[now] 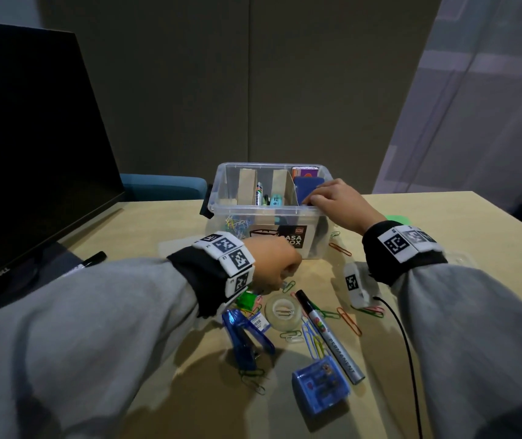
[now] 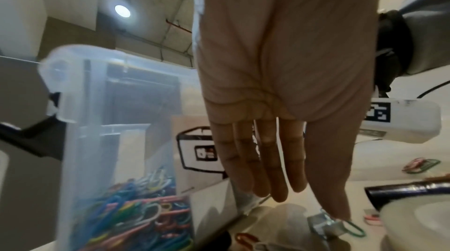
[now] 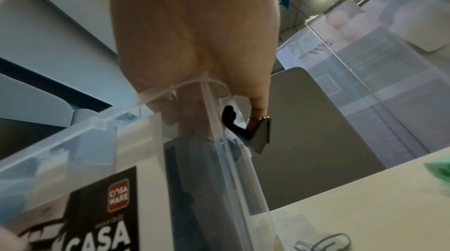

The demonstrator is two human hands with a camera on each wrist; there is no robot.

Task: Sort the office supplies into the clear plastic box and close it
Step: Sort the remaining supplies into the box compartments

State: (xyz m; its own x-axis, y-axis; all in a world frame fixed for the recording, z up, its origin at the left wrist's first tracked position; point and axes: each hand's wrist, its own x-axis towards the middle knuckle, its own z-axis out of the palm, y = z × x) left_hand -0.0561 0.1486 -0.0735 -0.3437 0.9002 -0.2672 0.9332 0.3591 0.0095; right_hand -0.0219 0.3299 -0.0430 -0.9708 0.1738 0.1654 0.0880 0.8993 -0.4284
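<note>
The right hand (image 1: 338, 204) reaches over the near right corner of the clear plastic box (image 1: 221, 198), fingers curled inside; what they hold, if anything, I cannot tell. The left hand (image 1: 272, 264), fingers straight in the wrist view, hangs just in front of the box, touching a paper clip (image 2: 353, 227) on the desk (image 1: 443, 217). Paper clips are light, springy and slippery; pinch each across its loops.

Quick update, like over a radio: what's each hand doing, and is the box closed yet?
Left hand low over loose paper clips, grip unclear. Right hand inside clear box, right compartment. Box open, no lid on. Marker, stapler, tape roll unsorted.
</note>
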